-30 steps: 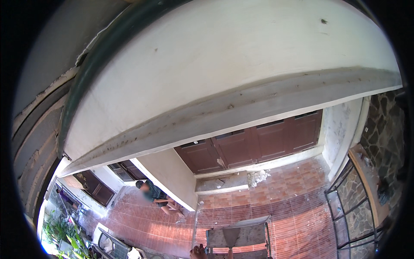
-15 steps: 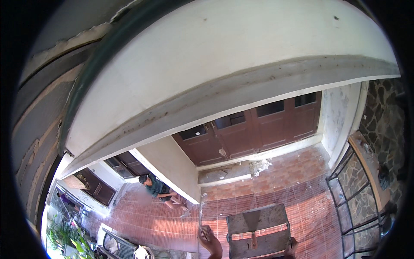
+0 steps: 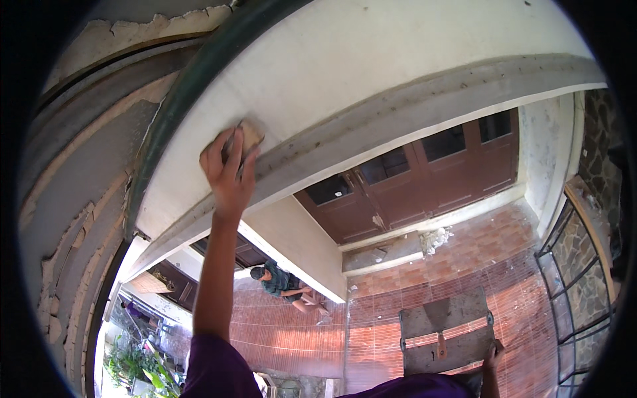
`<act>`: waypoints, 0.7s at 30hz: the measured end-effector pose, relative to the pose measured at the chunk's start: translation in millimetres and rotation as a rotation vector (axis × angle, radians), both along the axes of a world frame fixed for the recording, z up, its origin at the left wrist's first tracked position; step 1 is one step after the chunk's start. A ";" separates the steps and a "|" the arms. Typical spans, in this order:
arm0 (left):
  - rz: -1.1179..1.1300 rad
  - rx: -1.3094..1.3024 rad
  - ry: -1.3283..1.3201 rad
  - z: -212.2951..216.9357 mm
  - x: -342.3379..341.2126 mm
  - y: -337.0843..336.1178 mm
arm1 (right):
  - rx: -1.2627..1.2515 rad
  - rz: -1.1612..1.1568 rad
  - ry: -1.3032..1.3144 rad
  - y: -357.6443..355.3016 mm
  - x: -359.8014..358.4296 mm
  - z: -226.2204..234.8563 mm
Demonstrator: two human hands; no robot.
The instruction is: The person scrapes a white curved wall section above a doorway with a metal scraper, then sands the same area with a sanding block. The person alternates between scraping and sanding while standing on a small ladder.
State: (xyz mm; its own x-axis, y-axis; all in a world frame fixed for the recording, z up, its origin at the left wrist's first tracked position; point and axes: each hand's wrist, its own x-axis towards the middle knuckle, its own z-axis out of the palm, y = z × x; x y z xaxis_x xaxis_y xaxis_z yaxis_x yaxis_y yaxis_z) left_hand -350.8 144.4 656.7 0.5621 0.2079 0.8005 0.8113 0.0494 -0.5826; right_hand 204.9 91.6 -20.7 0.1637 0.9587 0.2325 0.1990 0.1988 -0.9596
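My left hand (image 3: pixel 229 169) is raised to the cream wall band (image 3: pixel 292 86), just above its grey lower ledge. Its fingers are wrapped round a small tan pad (image 3: pixel 251 134), pressed to the wall or very close to it; the pad may be folded sandpaper. Low on the right, my right hand (image 3: pixel 494 355) grips the side edge of a grey two-board platform (image 3: pixel 424 361). On that platform lies a putty knife, its broad grey blade (image 3: pixel 436 313) pointing away and its orange-brown handle (image 3: pixel 441 346) toward me.
A person (image 3: pixel 282 282) sits on the red tiled floor (image 3: pixel 285 331) beside a wall corner. Brown panelled doors (image 3: pixel 424 172) stand beyond, with white rubble (image 3: pixel 434 240) on the step. A dark metal frame (image 3: pixel 564 302) is at right, a dark green pipe (image 3: pixel 189 93) at upper left.
My left hand has gone from low beside the platform up to the wall, with the pad in it. The view has shifted; my right hand stays at the platform's edge.
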 end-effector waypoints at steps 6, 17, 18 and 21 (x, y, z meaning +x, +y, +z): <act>-0.086 0.069 0.208 45.1 18.2 57.1 | 0.142 -0.061 0.070 4.6 -7.1 -10.5; -0.029 0.007 0.112 39.9 17.8 54.3 | 0.013 0.054 0.003 1.9 7.7 -10.7; -0.010 -0.010 0.111 42.1 18.5 55.2 | 0.012 0.025 0.003 2.6 5.6 -11.8; -0.057 -0.042 0.154 48.0 21.6 50.4 | 0.032 0.030 0.031 5.8 6.0 -14.9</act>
State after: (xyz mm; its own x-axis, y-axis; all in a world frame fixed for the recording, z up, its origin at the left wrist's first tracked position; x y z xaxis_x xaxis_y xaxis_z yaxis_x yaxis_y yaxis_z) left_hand -329.2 194.8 704.7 0.6893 0.2035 0.6954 0.7131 -0.0207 -0.7008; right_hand 210.9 97.3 -35.6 0.1422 0.9555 0.2585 0.1625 0.2350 -0.9583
